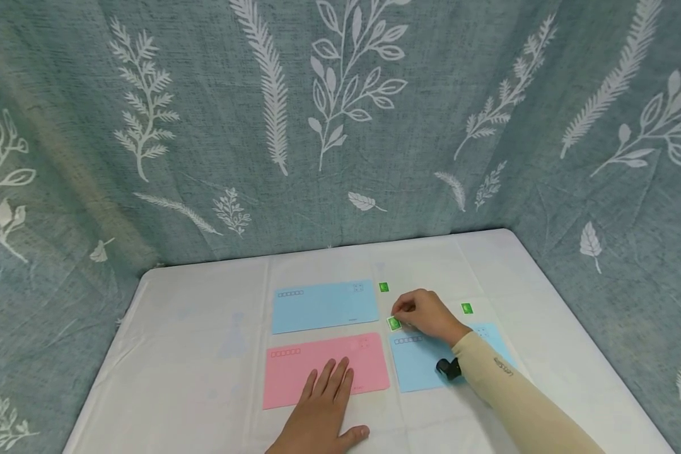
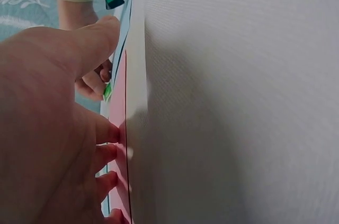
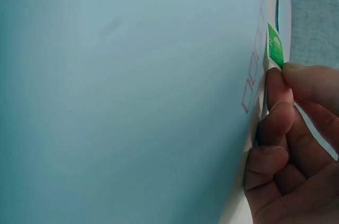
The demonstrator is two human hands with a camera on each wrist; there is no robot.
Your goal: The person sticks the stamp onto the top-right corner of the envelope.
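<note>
My right hand (image 1: 428,315) pinches a small green postage stamp (image 1: 394,323) with a white border between thumb and forefinger, above the top left corner of a blue envelope (image 1: 417,366). In the right wrist view, the stamp (image 3: 275,48) sticks out past the fingertips. My left hand (image 1: 323,413) rests with straight fingers on the lower part of a pink envelope (image 1: 312,359), its thumb spread to the right. The sleeved right forearm covers part of the right-hand blue envelope.
Another blue envelope (image 1: 323,309) lies behind the pink one. Two more green stamps lie on the white table (image 1: 204,328): one stamp (image 1: 383,287) beside that envelope, another stamp (image 1: 467,308) further right. A patterned curtain (image 1: 295,208) hangs behind.
</note>
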